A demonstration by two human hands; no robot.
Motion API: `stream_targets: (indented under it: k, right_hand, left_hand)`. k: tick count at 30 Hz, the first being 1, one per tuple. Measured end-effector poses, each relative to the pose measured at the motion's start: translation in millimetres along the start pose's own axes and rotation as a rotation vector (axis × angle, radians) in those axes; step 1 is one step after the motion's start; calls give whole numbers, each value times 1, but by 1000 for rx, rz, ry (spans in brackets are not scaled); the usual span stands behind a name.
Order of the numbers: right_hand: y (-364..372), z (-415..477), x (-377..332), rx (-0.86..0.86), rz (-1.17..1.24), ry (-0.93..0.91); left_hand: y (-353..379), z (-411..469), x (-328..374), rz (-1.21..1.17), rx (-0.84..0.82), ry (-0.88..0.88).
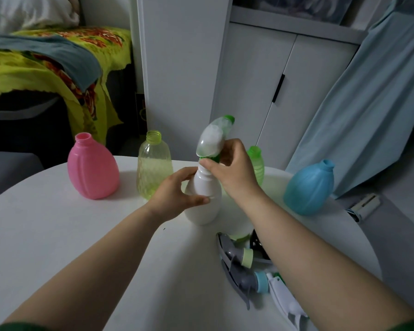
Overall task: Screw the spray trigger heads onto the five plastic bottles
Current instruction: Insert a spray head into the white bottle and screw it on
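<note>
Five bottles; four trigger heads (one fitted).

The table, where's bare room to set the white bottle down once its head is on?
The table is bare in front of the pink bottle and under the left hand. It is crowded at the right, where the loose trigger heads lie under the right forearm, near the blue bottle.

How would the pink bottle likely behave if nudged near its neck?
The pink bottle looks empty and uncapped, so probably light and easy to slide or tip. Its wide base on the white table should resist somewhat; thin plastic likely flexes.
</note>
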State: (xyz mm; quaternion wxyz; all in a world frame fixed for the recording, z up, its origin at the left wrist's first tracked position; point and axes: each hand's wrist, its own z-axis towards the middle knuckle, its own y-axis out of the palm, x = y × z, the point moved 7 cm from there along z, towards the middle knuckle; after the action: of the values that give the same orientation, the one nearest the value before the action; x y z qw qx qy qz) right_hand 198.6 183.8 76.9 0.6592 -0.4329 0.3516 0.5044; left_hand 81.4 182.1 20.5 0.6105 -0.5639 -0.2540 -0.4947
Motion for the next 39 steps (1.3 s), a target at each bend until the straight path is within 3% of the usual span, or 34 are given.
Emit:
stream_targets:
  k: [8, 15, 22, 29, 32, 35, 39]
  right_hand:
    - [1, -7, 1, -168, -26, 29]
    - [-1, -9, 11, 57, 44, 66]
    - [3, -8, 12, -148, 173, 86]
    - [4, -5, 17, -55, 299, 144]
    - [10, -5, 18, -135, 378, 170]
    - [13, -6, 16, -257, 328, 151]
    - [9, -5, 14, -167, 270, 142]
  left_hand:
    - [0, -1, 1, -12, -13, 0]
    - [1, -1, 0, -14, -13, -14]
    - [0, -1, 0, -26, -7, -1]
    - [1, -1, -1, -24, -11, -13]
    - [1, -1, -1, -25, -15, -16]
    - [0, -1, -2, -33, -16, -13]
    - [1, -1, -2, -28, -15, -10]
